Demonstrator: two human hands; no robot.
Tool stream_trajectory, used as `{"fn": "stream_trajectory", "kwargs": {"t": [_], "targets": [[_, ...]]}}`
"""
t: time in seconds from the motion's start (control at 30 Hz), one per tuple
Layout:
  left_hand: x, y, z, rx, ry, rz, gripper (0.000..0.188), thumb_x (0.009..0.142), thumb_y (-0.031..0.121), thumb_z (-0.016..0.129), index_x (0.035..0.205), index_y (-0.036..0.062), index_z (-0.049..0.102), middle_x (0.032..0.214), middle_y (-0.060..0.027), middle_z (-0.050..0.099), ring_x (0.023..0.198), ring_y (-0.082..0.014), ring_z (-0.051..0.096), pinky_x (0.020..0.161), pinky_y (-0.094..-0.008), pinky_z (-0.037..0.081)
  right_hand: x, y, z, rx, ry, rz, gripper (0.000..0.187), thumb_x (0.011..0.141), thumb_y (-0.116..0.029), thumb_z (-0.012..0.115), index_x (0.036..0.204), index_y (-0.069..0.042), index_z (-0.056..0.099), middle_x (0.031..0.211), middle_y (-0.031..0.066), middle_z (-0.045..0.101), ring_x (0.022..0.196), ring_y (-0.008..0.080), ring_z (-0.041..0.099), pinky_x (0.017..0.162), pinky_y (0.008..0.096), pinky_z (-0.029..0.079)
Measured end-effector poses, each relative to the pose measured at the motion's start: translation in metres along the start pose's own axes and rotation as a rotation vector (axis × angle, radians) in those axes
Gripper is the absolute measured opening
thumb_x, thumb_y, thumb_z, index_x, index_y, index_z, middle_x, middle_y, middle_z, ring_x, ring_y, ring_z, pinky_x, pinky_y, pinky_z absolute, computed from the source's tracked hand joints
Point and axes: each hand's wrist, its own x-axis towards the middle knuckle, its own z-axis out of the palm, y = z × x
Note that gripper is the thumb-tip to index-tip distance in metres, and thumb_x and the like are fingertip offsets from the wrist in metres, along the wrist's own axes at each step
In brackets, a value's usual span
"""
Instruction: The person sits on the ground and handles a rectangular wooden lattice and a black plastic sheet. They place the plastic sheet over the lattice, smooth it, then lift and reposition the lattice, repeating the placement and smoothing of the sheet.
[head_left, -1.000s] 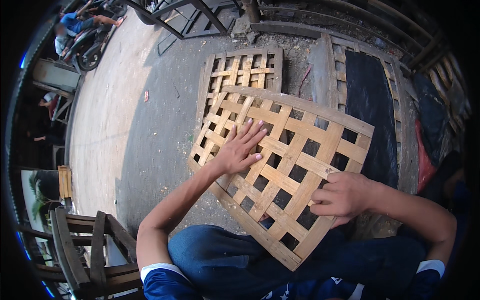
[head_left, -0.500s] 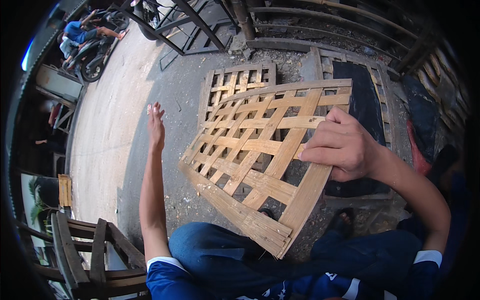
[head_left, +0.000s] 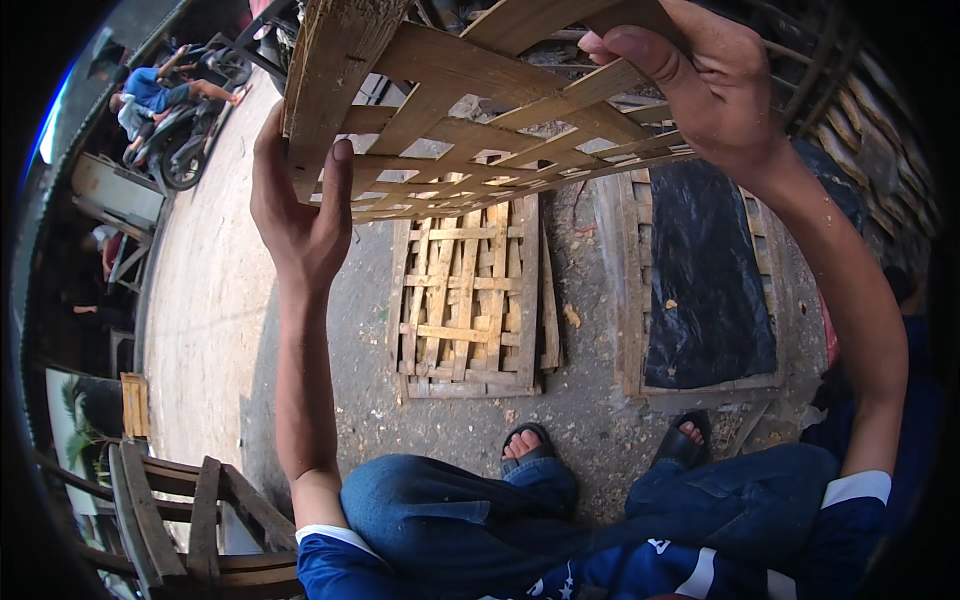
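A woven bamboo lattice panel (head_left: 470,75) is held up in front of me, tilted, with its upper part running out of the top of the view. My left hand (head_left: 300,210) grips its left rail, thumb on the near side and fingers behind. On the other side, my right hand (head_left: 715,100) is closed around the panel's right part, thumb lying along it; some of its fingers are hidden behind. Below, more woven bamboo panels (head_left: 468,283) lie stacked on the ground.
Right of the stack, a black plastic sheet (head_left: 705,280) covers another slatted frame. A wooden slatted chair (head_left: 200,520) stands at lower left. Motorbikes (head_left: 180,150) and a person in blue (head_left: 150,90) are at the far left. My sandalled feet (head_left: 525,445) rest on the ground.
The panel has been raised from near my knees and turned, uncovering the stack and my feet. My left hand, empty and raised before, now grips its left rail. My right hand has moved up.
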Motion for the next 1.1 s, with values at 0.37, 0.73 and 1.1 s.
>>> {"fn": "stream_trajectory", "kwargs": {"t": [0.37, 0.73, 1.1], "targets": [[0.035, -0.004, 0.057, -0.220, 0.051, 0.020, 0.031, 0.090, 0.015, 0.081, 0.115, 0.0038, 0.066, 0.099, -0.0120, 0.077, 0.093, -0.0147, 0.073, 0.082, -0.0327, 0.057, 0.029, -0.008, -0.080, -0.183, -0.239, -0.207, 0.036, 0.090, -0.031, 0.078, 0.092, 0.004, 0.073, 0.079, 0.0105, 0.071, 0.068, 0.0169, 0.066, 0.059, 0.0289, 0.050], [0.032, -0.015, 0.089, -0.257, 0.120, 0.165, 0.024, 0.080, -0.003, 0.079, 0.103, 0.0054, 0.075, 0.106, -0.0071, 0.078, 0.101, -0.0197, 0.076, 0.086, -0.0296, 0.058, 0.006, 0.027, -0.110, -0.155, -0.406, 0.579, 0.047, 0.102, -0.040, 0.061, 0.132, -0.004, 0.061, 0.116, 0.0106, 0.067, 0.107, 0.0198, 0.063, 0.089, 0.0331, 0.052], [-0.009, 0.025, 0.089, -0.298, -0.144, 0.350, 0.024, 0.077, 0.001, 0.078, 0.100, 0.0101, 0.074, 0.108, -0.0055, 0.076, 0.117, -0.0262, 0.069, 0.115, -0.0628, 0.039, -0.108, 0.105, -0.128, 0.105, -0.522, 1.743, 0.061, 0.099, -0.052, 0.060, 0.131, 0.001, 0.063, 0.129, 0.0186, 0.065, 0.117, 0.0241, 0.065, 0.098, 0.0394, 0.052]]}}
